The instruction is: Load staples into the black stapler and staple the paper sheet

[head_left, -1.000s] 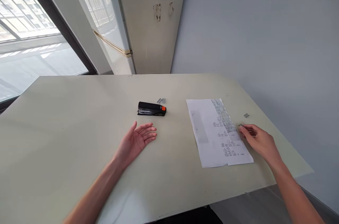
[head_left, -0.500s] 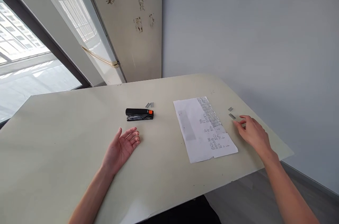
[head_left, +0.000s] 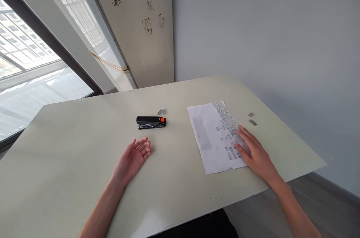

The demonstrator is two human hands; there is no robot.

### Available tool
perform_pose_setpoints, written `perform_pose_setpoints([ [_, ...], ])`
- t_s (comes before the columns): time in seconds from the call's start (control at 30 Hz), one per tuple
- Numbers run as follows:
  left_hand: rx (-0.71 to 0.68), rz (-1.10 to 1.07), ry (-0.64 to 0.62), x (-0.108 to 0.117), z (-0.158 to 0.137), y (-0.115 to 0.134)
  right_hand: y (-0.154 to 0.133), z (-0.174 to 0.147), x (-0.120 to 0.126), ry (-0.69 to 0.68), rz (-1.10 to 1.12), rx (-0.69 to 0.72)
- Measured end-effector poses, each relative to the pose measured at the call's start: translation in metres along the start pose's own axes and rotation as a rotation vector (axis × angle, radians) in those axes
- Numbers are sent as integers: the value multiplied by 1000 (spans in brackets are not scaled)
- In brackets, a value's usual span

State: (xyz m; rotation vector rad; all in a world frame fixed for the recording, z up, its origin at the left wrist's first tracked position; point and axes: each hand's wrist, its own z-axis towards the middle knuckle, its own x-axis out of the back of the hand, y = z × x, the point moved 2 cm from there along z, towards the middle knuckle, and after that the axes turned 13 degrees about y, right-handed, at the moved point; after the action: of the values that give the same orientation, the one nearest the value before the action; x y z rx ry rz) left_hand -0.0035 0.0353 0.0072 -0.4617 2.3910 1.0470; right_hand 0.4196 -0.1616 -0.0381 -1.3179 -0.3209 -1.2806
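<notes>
Where the left hand [head_left: 131, 161] lies palm up on the table [head_left: 75, 170], I see its fingers loosely curled and parted around nothing; I judge it to be simply resting. Just off its fingertips on the far side, not touching, the black stapler [head_left: 149, 119] lies flat on its base, perhaps parked there for easy reach. Two small grey staple strips [head_left: 164, 111] lie just past it. Further right, the printed sheet [head_left: 204, 127] lies flat, slightly askew, with a silvery banded column (printed or stuck on, I cannot tell from here) along its right side. Over that edge I have the right hand [head_left: 257, 156] palm down, fingers extended, thumb apart, gripping nothing visible; perhaps it steadies the paper, though contact is unclear to me. Rightmost, two more grey pieces [head_left: 252, 122] lie beyond that hand, probably placed off the paper for quick picking.
</notes>
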Motion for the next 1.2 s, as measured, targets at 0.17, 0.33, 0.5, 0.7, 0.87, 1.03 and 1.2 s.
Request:
perform_pose_setpoints([
  [0.17,-20,79,-15,5,1,1,-5,0,-7,-32,-96,151],
  [0.33,-15,118,-67,5,3,2,-12,-10,-11,-30,-143,177],
  [0.5,-80,200,-78,4,-1,1,-34,-41,-10,-71,-122,201],
  [0.7,-635,792,-49,-15,-25,-12,-71,-81,-19,-74,-65,249],
  [0.87,-830,1072,-338,-36,-41,-35,-114,-100,-24,-155,77,290],
  [1.03,-1002,1283,-421,-29,-46,-56,-146,-69,-21,-183,267,150],
  [1.2,-1212,1774,-366,0,-55,-63,-179,5,-50,-134,368,251],
])
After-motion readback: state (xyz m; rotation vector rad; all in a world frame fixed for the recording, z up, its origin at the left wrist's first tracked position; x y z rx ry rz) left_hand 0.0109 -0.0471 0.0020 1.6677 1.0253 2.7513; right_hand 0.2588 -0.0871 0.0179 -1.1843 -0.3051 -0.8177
